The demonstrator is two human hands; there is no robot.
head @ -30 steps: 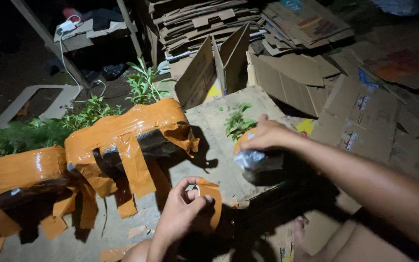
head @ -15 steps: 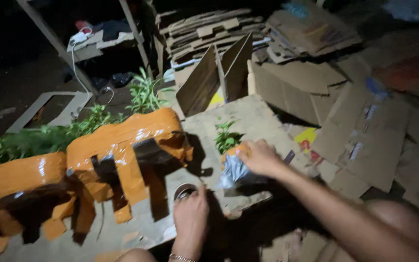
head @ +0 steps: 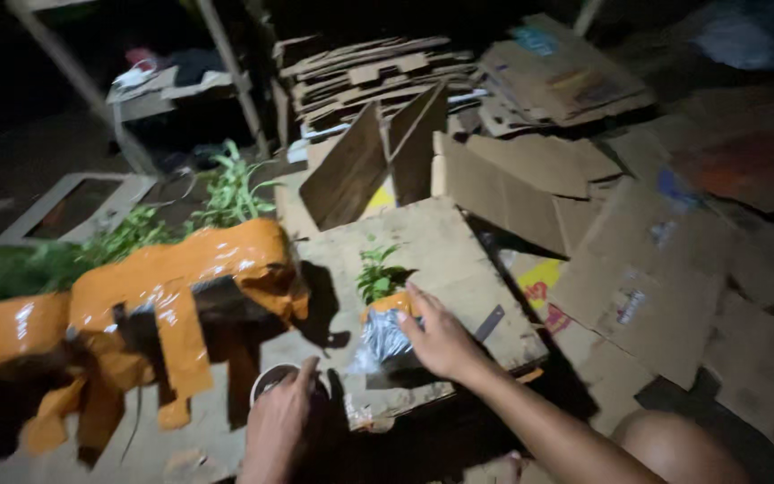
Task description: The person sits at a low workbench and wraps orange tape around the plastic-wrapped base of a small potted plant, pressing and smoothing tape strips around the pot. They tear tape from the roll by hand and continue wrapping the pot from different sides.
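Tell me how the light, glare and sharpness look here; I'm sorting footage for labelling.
Head view: one light near the camera brightens the centre, edges fall to black. Glare on the glossy orange taped bundle and the crinkled silver wrap of the small potted green plant; hard shadows behind both. Left hand looks soft; right hand and flattened brown cardboard sheets slightly smeared.

One head-worn camera looks steeply down and forward from close above the person's forearms, over a flat brown cardboard sheet [head: 459,269] toward stacked flattened cardboard [head: 378,76] beyond.
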